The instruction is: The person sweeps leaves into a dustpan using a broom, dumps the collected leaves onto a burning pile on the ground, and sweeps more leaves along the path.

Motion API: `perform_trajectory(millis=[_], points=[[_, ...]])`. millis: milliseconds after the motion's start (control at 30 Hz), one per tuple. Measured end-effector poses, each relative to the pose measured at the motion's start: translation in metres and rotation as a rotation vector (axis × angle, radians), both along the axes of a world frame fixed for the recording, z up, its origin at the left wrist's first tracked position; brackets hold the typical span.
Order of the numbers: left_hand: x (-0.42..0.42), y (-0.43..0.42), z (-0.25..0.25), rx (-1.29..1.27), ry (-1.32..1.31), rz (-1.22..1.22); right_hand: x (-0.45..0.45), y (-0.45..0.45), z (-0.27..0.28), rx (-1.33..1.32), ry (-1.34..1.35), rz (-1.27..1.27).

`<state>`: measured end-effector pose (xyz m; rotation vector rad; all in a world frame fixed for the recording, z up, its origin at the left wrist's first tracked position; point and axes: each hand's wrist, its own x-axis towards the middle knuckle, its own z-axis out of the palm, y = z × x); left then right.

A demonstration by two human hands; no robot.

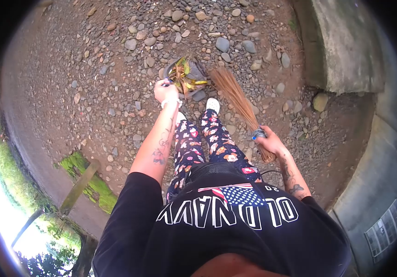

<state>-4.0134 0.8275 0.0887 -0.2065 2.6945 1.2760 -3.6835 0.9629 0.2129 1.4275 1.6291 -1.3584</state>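
Observation:
My left hand point(165, 93), with a white band at the wrist, is closed around the dark handle end of a dustpan point(197, 69). Yellow, green and brown leaves point(183, 78) lie in the pan, which is just above the stony ground beyond my feet or resting on it; I cannot tell which. My right hand point(271, 141) is wrapped round the bound grip of a stick broom point(237, 94). Its brown bristles slant up and left and fan out near the pan's right side, slightly apart from it.
Pebbles and larger stones point(222, 45) cover the ground. A concrete block point(346, 46) stands at the upper right, with a pale wall point(369, 161) along the right. Mossy ground point(99, 189) and a post point(79, 187) are at the lower left. My white shoe point(213, 105) is close to the pan.

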Motion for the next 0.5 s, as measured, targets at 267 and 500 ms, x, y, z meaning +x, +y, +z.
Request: perform_trajectory(millis=[267,500], points=[[0.004,0.019,0.016,-0.048,0.05,-0.07,-0.066,-0.044,-0.023,-0.08,0.085,0.027],[0.001,0.003,-0.009,-0.117,0.136,-0.078,-0.007,-0.004,0.045,-0.326,0.173,-0.081]])
